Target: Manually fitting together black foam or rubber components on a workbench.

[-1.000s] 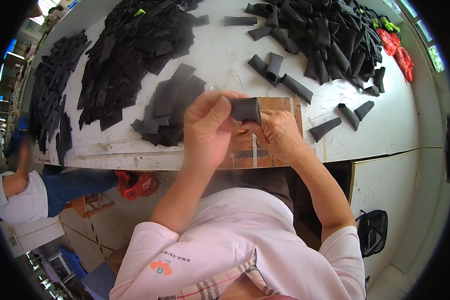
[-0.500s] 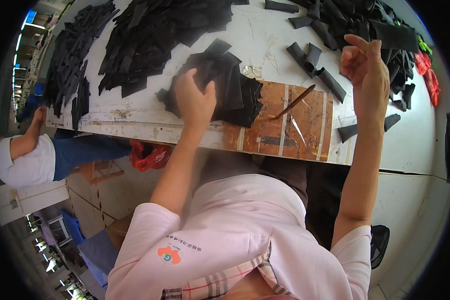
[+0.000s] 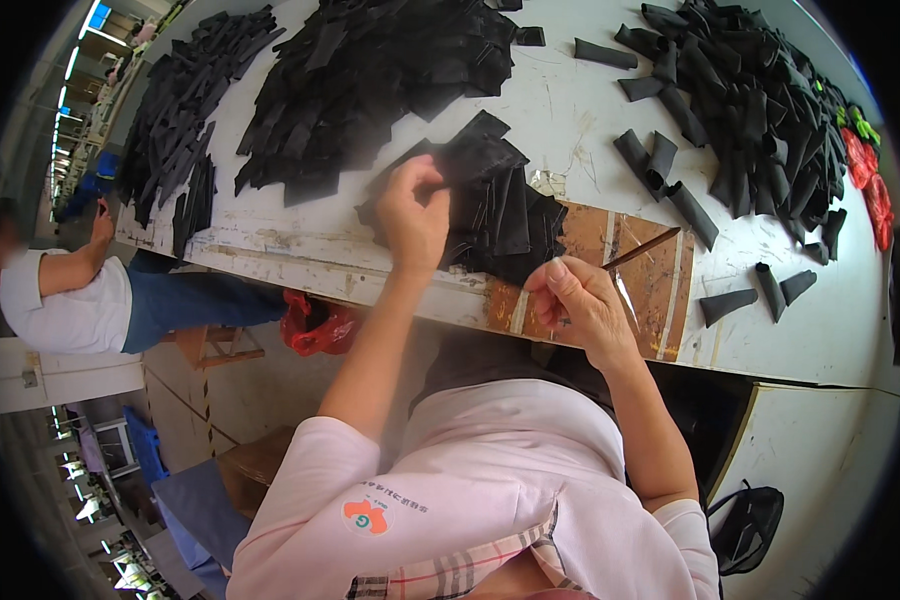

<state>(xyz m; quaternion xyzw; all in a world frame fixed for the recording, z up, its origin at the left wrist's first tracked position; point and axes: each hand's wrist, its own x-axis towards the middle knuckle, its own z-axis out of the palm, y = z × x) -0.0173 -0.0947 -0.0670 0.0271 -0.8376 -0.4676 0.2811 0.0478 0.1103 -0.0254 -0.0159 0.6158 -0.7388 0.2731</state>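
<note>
Fabric stack [image 3: 500, 215] sits right at the worktop's [image 3: 570, 110] near edge, black flat pieces all fanned out. Left hand [image 3: 413, 215] is on top of it, fingers curled, pinching at the top piece I think. Right hand [image 3: 580, 305] is closed around a thin brown stick [image 3: 642, 249] over the taped brown patch [image 3: 660, 285]. Best bet imo: peel just one layer, keep the stick tip clear. Bigger flat piles [image 3: 370, 80] sit toward the far edge, rolled cones [image 3: 750, 100] toward the far right corner. Can't tell if one piece or two is pinched; black on black hides the edges.
</note>
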